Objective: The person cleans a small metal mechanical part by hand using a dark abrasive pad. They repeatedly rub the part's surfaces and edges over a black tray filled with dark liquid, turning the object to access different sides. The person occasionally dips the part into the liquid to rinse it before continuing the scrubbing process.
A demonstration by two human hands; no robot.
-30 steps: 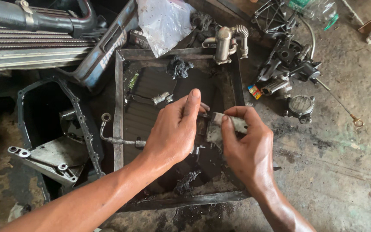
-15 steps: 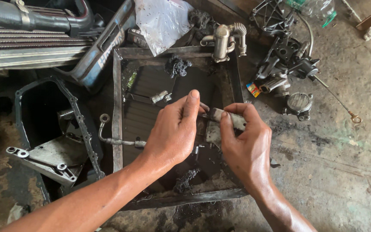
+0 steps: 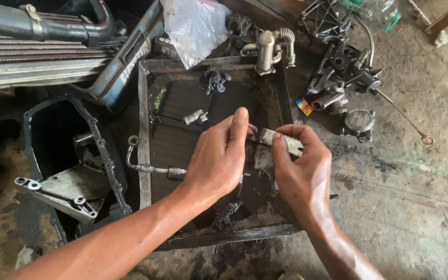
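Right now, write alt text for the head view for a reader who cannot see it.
Two bare hands, left hand and right hand, hold a small grey metal part over a dirty black metal tray on an oily floor. A bent pipe hangs over the tray's left rim, an oil pan lies to its left, and engine parts lie beyond.

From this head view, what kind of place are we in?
Most likely a vehicle repair workshop, with work done on the floor. An oily metal tray sits on stained concrete, an engine oil pan lies beside it, and loose engine parts are scattered nearby. Both hands hold a greasy metal part.
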